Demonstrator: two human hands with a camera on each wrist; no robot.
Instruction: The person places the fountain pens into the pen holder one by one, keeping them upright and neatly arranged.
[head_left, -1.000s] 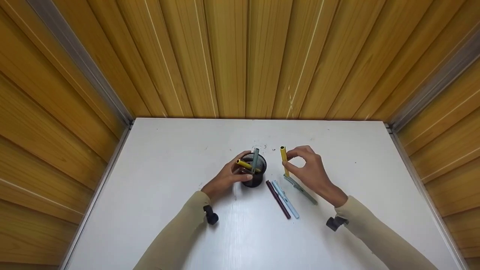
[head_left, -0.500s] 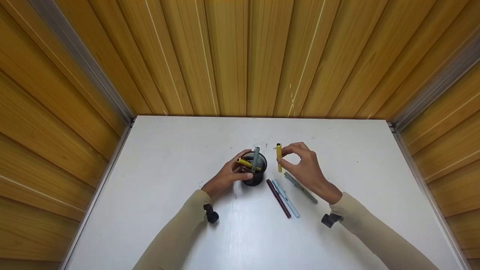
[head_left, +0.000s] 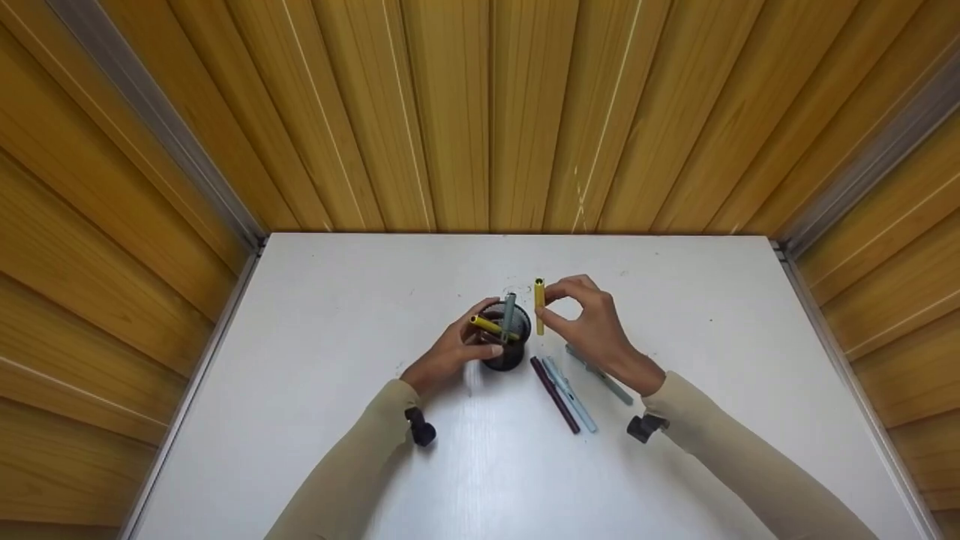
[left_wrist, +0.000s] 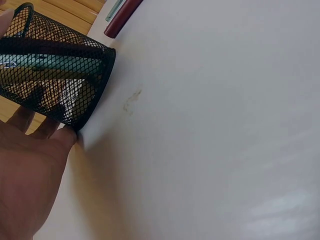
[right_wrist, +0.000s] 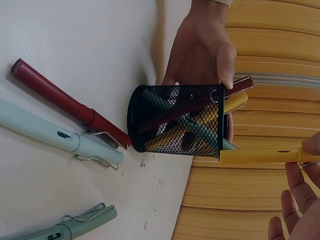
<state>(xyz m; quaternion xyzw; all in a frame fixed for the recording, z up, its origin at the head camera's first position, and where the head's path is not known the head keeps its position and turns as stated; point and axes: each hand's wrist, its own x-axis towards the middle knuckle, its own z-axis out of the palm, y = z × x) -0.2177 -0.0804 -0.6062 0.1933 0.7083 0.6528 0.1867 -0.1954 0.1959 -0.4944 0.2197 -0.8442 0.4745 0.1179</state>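
Note:
My left hand (head_left: 448, 354) grips a black mesh pen cup (right_wrist: 175, 120), which stands on the white table. Its thumb lies near the rim, its fingers round the far side. Inside lean a yellow pen (head_left: 486, 325), a green pen (head_left: 510, 309) and a dark red pen (right_wrist: 242, 86), their ends above the rim. Between thumb and forefinger my right hand (head_left: 589, 322) pinches another yellow pen (head_left: 540, 307), held upright just right of the cup. In the right wrist view this pen's (right_wrist: 255, 156) lower end comes right at the cup's rim.
On the table (head_left: 337, 315), right of the cup, lie a dark red pen (head_left: 555, 395) and a light blue pen (head_left: 571, 397) side by side. A grey-green pen (head_left: 615, 385) lies further right, partly under the right hand. Wood-look panels (head_left: 450, 112) enclose the table's back and sides.
My right hand has carried the yellow pen leftward and away from me, up from over the grey-green pen to beside the cup. My left hand keeps its hold on the cup.

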